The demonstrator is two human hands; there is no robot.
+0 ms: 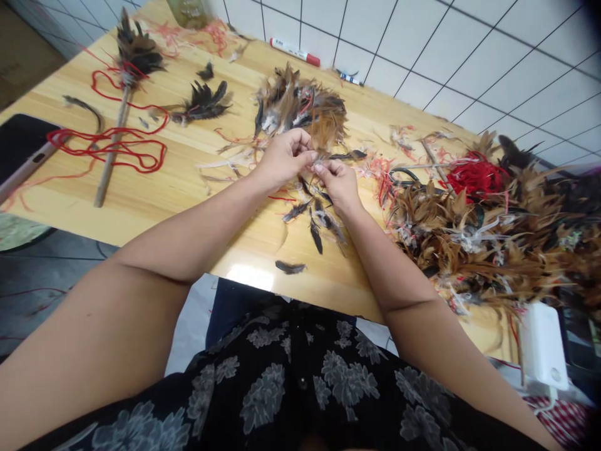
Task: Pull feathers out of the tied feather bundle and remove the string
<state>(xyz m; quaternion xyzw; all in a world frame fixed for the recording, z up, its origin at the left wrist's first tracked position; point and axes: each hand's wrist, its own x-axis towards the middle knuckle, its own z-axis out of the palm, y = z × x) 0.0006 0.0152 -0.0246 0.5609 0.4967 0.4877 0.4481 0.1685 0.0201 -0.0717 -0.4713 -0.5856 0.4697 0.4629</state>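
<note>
My left hand [290, 155] and my right hand [339, 180] meet over the middle of the table, thumbs and fingertips pinched closely together. Brown feathers [328, 125] rise just beyond the fingertips, and their lower ends appear to be in the pinch; the exact grip is partly hidden by my fingers. Behind my hands lies a pile of brown and grey feathers [282, 103] with whitish quill ends. Small dark loose feathers [315, 235] are scattered below my hands, and another dark feather [290, 268] lies near the table's front edge.
At left, a stick with dark feathers tied on top [113, 147] lies under red cord [141, 156], beside a phone [23, 150]. A large heap of brown feathers [469, 250] with a red yarn bundle [476, 176] fills the right. A marker [295, 52] rests by the tiled wall.
</note>
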